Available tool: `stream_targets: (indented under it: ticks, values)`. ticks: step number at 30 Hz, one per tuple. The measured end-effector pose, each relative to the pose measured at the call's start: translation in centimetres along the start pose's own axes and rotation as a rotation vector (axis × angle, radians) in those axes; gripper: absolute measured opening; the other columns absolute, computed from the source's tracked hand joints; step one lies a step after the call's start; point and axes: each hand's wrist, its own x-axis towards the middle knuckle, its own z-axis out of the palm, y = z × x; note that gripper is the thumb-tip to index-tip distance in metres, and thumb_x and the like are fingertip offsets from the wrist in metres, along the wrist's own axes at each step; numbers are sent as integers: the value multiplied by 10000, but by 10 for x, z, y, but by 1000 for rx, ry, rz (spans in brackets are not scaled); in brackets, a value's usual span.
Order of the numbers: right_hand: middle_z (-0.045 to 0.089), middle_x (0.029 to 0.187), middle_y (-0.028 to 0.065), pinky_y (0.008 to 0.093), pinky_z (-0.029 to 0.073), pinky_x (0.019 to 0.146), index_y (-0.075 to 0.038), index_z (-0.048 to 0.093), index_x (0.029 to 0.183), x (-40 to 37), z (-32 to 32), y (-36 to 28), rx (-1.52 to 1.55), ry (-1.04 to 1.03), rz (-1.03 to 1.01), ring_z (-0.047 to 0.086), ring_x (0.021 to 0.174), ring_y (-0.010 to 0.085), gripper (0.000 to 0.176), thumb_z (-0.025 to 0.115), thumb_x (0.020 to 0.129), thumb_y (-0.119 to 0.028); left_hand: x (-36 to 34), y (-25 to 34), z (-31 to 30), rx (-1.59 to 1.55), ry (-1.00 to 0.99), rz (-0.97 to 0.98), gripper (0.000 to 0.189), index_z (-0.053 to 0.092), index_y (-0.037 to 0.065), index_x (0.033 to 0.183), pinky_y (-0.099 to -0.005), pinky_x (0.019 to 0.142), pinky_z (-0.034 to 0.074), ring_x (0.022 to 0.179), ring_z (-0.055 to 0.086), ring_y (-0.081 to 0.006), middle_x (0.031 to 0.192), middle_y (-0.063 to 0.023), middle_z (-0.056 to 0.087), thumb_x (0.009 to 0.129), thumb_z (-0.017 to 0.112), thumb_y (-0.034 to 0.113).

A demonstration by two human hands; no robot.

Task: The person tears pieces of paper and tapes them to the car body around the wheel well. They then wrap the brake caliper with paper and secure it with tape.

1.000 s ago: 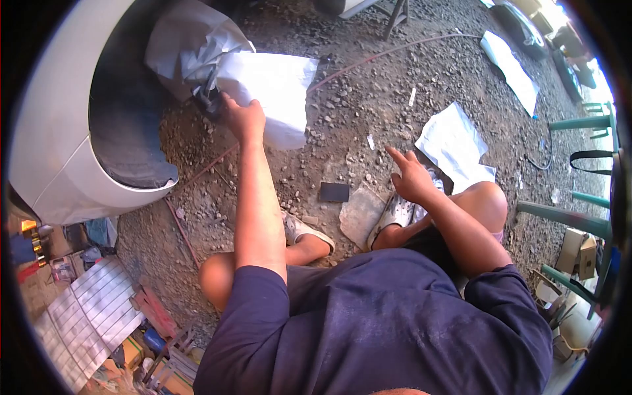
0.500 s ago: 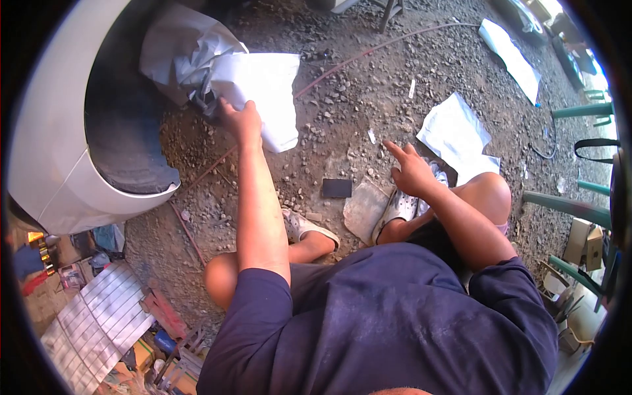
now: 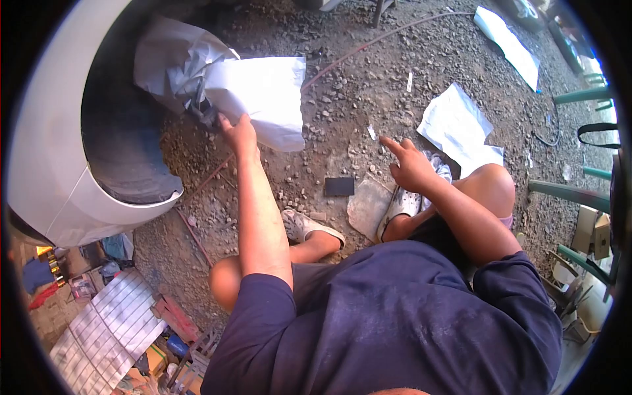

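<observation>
My left hand reaches to the lower edge of a white paper sheet, thumb and fingers closed on it. The sheet joins crumpled paper bunched in front of the car's wheel arch; what lies under it is hidden. A dark grey crumpled part shows beside my fingertips. My right hand holds nothing, its forefinger stretched out and its fingers apart, above my shoe. Another white sheet lies on the ground just beyond it.
The white car body curves along the left. A small black rectangle and a flat slab lie between my feet. A thin reddish hose crosses the gravel. Green chair legs stand at right; a striped metallic sheet lies lower left.
The white sheet's free end has shifted slightly right, while my left hand has moved a little down along its edge. My right hand keeps its pose. The whole view has shifted slightly.
</observation>
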Motion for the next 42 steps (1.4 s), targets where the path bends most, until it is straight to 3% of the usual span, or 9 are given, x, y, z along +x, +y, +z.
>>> stream_targets:
  ticks: [7,10,16,19,21,27,35,39,42]
  values:
    - [597,1289,238,528,557,1016,-287,417,1676,1,2,1,-2,-14,2,692,1152,454,783,630,946,-105,0,0,-6,-167,-85,-40,872,254,15,1731,-428,1271,377,1552,465,-346,1729,-237,396,936,613,-5]
    - [594,1290,243,526,560,1013,-287,418,1675,0,3,-1,-1,-8,-14,694,1152,456,789,637,940,-103,3,-10,-10,-115,-132,-14,964,192,89,1766,-418,1266,372,1523,490,-326,1723,-208,416,914,640,36]
    - [596,1288,248,528,562,1012,-289,420,1675,2,3,-3,-7,-11,-9,695,1153,459,795,649,935,-109,2,-7,-16,-99,-123,97,855,266,23,1731,-420,1271,386,1535,489,-350,1712,-243,425,950,614,30]
    - [598,1290,248,527,563,1008,-282,428,1672,2,3,-2,-6,8,-17,698,1143,461,789,648,933,-110,-1,-3,-11,122,-47,114,838,340,43,1716,-415,1221,443,1474,564,-326,1674,-234,498,939,650,92]
    - [598,1295,249,525,563,1010,-273,435,1669,2,5,-2,0,6,-12,698,1142,462,785,647,931,-110,-4,-3,-10,188,-26,100,785,371,-2,1683,-469,1243,441,1484,536,-414,1645,-309,481,954,639,112]
    - [596,1298,244,523,563,1005,-285,438,1667,2,5,-2,0,23,-17,692,1135,464,782,625,928,-109,4,7,-14,478,42,155,766,453,6,1642,-484,1194,496,1360,629,-462,1535,-336,583,941,670,225]
    - [600,1289,241,534,565,996,-283,455,1654,3,13,8,0,41,-45,687,1148,475,774,648,923,-112,14,20,-8,179,1,122,799,421,-11,1653,-495,1202,485,1407,579,-473,1559,-371,509,917,655,189]
    - [600,1275,257,542,562,1005,-269,445,1656,6,14,12,-26,54,-50,681,1163,478,775,648,924,-114,7,23,-12,316,54,193,793,430,-46,1635,-503,1205,477,1426,556,-477,1549,-374,521,906,649,177]
    - [605,1282,268,539,554,1023,-268,430,1663,4,12,11,-12,34,-38,671,1182,480,784,655,927,-120,1,24,-16,226,72,276,745,485,-52,1601,-506,1178,502,1374,596,-471,1524,-371,541,908,647,169]
